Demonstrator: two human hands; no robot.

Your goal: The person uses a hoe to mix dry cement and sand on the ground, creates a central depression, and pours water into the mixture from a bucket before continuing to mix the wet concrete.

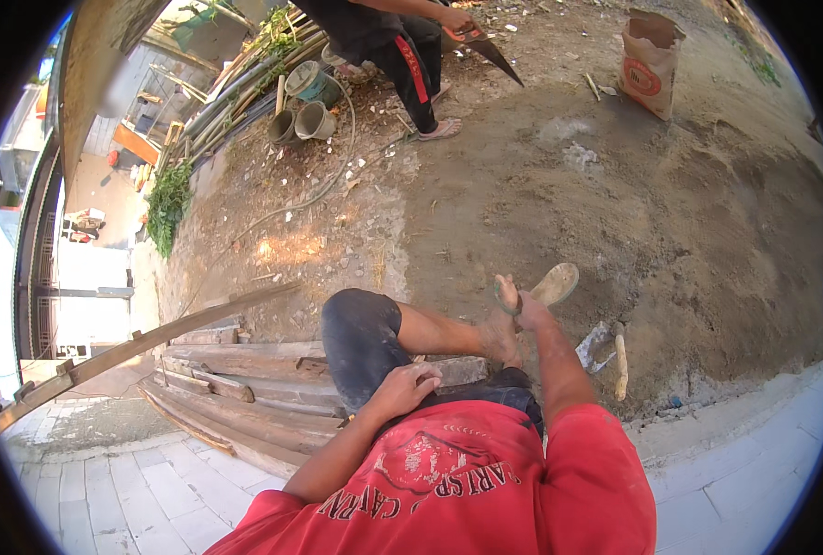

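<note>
My left hand [404, 389] rests on my dark shorts, near the raised left knee. Its fingers are loosely curled together, and nothing shows in them. My right arm reaches forward to my crossed foot [501, 339], where my right hand [530, 314] is closed at a worn sandal [556, 284] with a pale sole. The foot, the sandal and the fingers overlap, so the exact grip is partly hidden. To the right of that arm, a short peeled stick [621, 363] and a crumpled clear plastic piece [596, 347] lie on the dirt.
Wooden planks [245, 398] are stacked at my left, with a long beam [152, 347] slanting past. Ahead, another person [402, 65] holds a handsaw [487, 51]. Buckets [314, 120] and a hose [337, 176] lie behind; a paper sack [650, 65] stands far right on sandy ground.
</note>
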